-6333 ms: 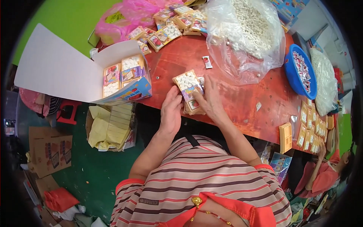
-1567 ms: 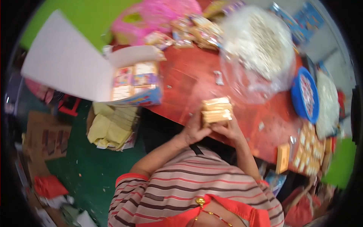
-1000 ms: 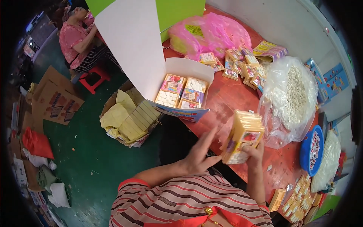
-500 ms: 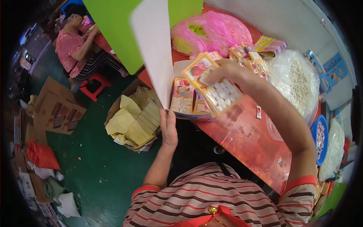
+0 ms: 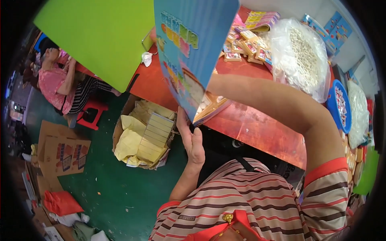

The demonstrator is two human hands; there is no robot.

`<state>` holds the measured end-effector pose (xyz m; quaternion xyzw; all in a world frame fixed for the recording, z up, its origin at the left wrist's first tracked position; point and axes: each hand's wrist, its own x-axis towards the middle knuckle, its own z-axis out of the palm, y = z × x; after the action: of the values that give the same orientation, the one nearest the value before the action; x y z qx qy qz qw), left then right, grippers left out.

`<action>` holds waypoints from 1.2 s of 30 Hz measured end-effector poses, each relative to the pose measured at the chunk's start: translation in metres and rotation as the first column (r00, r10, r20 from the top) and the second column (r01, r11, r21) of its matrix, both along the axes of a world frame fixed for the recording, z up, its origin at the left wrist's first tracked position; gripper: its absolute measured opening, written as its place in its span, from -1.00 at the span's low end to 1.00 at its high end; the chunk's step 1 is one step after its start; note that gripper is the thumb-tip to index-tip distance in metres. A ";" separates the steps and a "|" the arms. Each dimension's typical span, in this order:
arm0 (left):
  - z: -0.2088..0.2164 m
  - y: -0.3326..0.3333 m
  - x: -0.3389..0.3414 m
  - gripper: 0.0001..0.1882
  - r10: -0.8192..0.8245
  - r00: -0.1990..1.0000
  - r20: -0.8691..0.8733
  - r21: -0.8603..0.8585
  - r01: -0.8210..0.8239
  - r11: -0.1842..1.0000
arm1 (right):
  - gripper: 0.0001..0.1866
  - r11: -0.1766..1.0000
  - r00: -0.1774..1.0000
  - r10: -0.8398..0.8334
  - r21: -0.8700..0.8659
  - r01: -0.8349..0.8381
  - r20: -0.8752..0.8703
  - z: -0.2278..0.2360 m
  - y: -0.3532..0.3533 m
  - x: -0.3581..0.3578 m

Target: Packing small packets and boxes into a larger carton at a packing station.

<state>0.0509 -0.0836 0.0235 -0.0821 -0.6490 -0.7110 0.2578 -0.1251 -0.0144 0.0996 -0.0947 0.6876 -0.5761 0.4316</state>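
Note:
A cardboard display box stands at the near edge of the red table, its blue printed lid (image 5: 185, 52) raised upright and facing me. My left hand (image 5: 193, 140) is at the box's near left corner, fingers straight along the outside and thumb apart, with the lid's lower corner between them. Behind the lid, my right hand (image 5: 215, 85) reaches over the box from the right. Its fingers are hidden, so whether it holds anything does not show. Part of the box's contents, packs with white pieces (image 5: 206, 103), shows beneath my right wrist.
On the red table (image 5: 257, 124) lie a heap of small orange-edged packs (image 5: 249, 46) and a clear bag of white pieces (image 5: 301, 60). A blue basin (image 5: 339, 106) is at right. A carton of yellow paper (image 5: 134, 124) stands on the floor; another person (image 5: 56, 80) sits far left.
The lid has swung round to show its blue side. My right hand, which held an orange-edged pack over the box, has gone behind the lid. The whole view has shifted.

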 end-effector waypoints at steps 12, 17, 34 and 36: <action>0.001 0.000 0.006 -0.39 0.027 0.994 0.107 0.226 -0.051 0.973 | -0.76 0.935 0.224 0.333 0.290 -0.206 -0.916 -0.007 0.038 -0.012; -0.008 -0.003 0.013 -0.43 0.079 0.982 0.173 0.275 -0.125 0.953 | -0.49 0.760 -0.044 0.649 0.648 0.038 -0.759 -0.018 0.020 -0.005; -0.033 -0.030 0.041 -0.55 0.234 0.887 0.398 0.233 -0.344 0.910 | -0.80 0.772 0.035 0.617 0.614 0.165 -0.786 -0.088 0.070 -0.194; -0.035 -0.025 0.040 -0.57 0.229 0.883 0.409 0.223 -0.340 0.914 | -0.80 0.704 -0.050 0.697 0.669 0.237 -0.716 -0.101 0.069 -0.211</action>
<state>0.0904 -0.1089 -0.0112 0.1907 -0.5804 -0.7542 0.2409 -0.3357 0.0547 -0.0016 -0.4467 0.8906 0.0307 -0.0790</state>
